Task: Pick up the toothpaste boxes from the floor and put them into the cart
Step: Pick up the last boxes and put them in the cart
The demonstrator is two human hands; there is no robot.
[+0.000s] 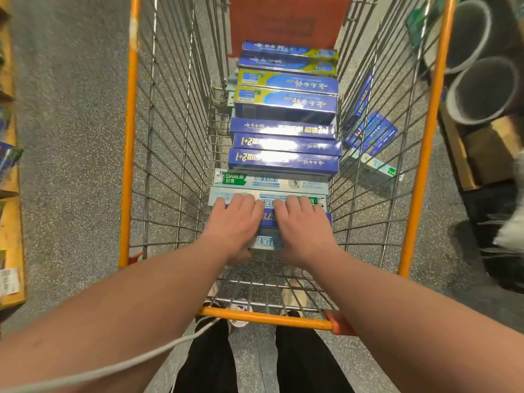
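An orange-framed wire cart (129, 137) stands in front of me. Inside it lies a row of several toothpaste boxes: blue ones (285, 107) farther off and pale Darlie ones (269, 181) nearer. My left hand (235, 222) and my right hand (304, 225) rest side by side, fingers curled over the far edge of a small stack of boxes (268, 219) at the near end of the row, a blue box on top of a pale one. More boxes, blue (371, 131) and pale (374, 165), lie on the floor to the right of the cart, seen through its wire wall.
A red panel (286, 21) closes the cart's far end. Wooden shelving (11, 228) runs along the left edge. Two grey tubes (482, 89) and a wooden pallet (479, 154) sit at the right. Speckled grey floor surrounds the cart. A white cable (113, 367) crosses my left forearm.
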